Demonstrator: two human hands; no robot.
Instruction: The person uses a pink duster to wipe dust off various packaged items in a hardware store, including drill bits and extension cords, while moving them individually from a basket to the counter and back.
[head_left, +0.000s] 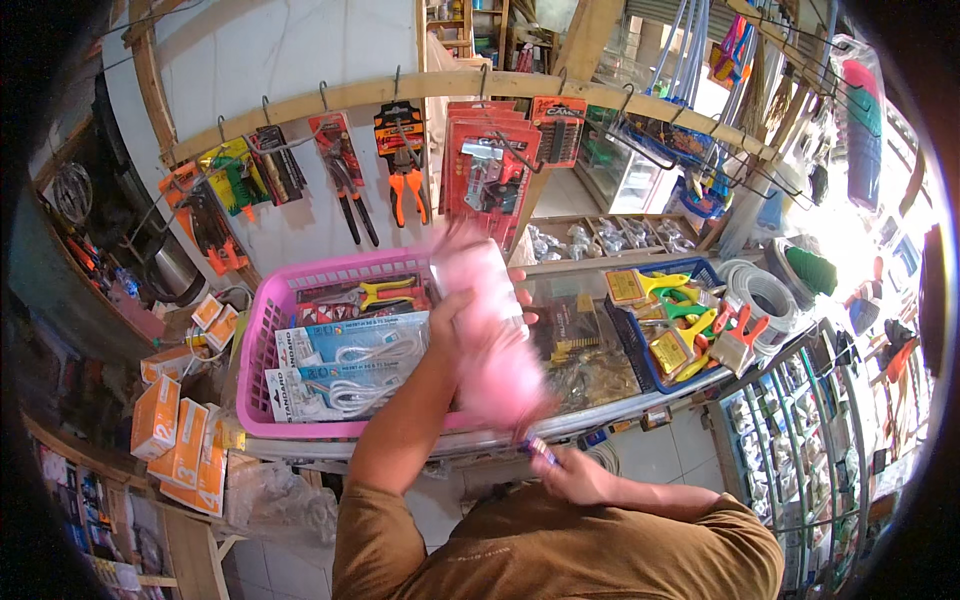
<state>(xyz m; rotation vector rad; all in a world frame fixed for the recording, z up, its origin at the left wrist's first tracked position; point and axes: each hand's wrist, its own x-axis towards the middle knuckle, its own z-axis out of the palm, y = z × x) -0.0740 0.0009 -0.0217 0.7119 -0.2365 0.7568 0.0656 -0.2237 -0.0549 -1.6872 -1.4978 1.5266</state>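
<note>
In my right hand (579, 477) is the dark patterned handle (538, 450) of a fluffy pink duster (501, 375), its head blurred by motion. My left hand (450, 319) grips a pale flat package (491, 262), with fingertips showing along its right side. The duster lies across the front of that package and hides much of it, so its contents cannot be made out. Beneath both is a pink plastic basket (246, 390) on a glass-topped counter. Packs of white cable (360, 367) and yellow-handled pruning shears (375, 294) lie in the basket.
Carded pliers (403, 169) and red tool packs (491, 176) hang from a wooden rail (300, 112) above the counter. A blue basket (626, 341) of paintbrushes (679, 349) stands right, beside coiled grey cable (761, 292). Orange boxes (180, 442) are stacked left.
</note>
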